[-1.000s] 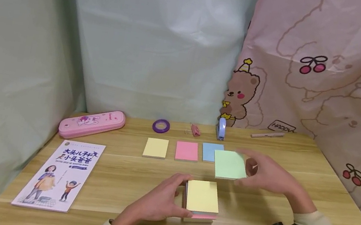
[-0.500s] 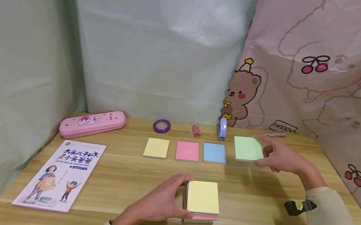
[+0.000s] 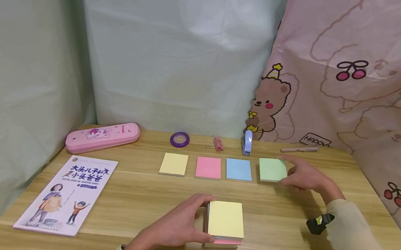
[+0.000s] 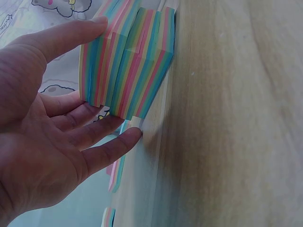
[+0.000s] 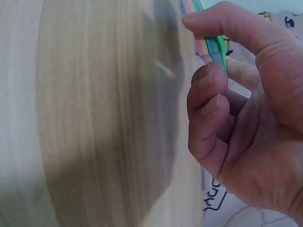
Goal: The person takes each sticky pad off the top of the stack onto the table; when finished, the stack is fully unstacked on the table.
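Note:
My left hand (image 3: 178, 223) grips a stack of sticky note pads (image 3: 226, 219) with a yellow one on top, thumb at the near side and fingers at the far side. In the left wrist view the stack's striped edges (image 4: 135, 61) show many coloured layers. At the right end of a row, my right hand (image 3: 307, 177) pinches a green sticky note pad (image 3: 271, 170) by its right side, between thumb and index finger. The right wrist view catches only part of that pad (image 5: 213, 47); the other fingers (image 5: 206, 123) curl beneath. Blue (image 3: 239, 169), pink (image 3: 208, 167) and yellow (image 3: 173, 164) pads lie left of it.
Behind the row are a purple tape roll (image 3: 180, 139), a pink binder clip (image 3: 217, 144), a small blue stapler (image 3: 247, 142) and a pen (image 3: 299, 149). A pink pencil case (image 3: 103, 137) and a booklet (image 3: 67, 195) lie at the left. Curtains hang behind the table.
My right hand has carried the green pad rightward and back from over the blue pad, then down to the row's right end. My left hand has stayed on the stack.

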Motion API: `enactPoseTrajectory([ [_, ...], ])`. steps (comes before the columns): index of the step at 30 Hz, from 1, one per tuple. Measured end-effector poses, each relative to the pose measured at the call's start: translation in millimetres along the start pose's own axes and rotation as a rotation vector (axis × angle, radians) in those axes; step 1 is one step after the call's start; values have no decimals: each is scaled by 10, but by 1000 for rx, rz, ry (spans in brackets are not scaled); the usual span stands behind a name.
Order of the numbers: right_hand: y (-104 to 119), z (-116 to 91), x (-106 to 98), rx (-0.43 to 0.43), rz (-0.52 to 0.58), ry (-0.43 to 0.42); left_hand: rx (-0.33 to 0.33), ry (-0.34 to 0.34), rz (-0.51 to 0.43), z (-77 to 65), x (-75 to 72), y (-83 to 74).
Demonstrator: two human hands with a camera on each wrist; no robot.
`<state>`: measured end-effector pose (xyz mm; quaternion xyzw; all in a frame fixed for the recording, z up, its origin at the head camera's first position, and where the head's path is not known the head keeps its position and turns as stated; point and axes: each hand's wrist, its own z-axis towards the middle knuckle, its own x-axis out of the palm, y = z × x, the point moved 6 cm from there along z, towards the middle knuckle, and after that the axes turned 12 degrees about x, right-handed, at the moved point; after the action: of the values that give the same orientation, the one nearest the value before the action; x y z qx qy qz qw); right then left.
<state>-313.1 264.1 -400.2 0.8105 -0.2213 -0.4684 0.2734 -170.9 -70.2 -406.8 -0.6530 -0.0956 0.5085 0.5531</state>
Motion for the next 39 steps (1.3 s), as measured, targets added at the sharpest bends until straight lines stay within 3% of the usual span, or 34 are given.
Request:
enactPoseTrajectory([
  [5, -78, 62, 41, 63, -13, 20, -8, 5, -5, 1, -4, 4],
  [18, -80, 106, 110, 120, -21, 34, -1, 8, 5, -6, -4, 12],
  [39, -71, 148, 105, 131, -53, 55, 10, 8, 11, -6, 0, 11],
])
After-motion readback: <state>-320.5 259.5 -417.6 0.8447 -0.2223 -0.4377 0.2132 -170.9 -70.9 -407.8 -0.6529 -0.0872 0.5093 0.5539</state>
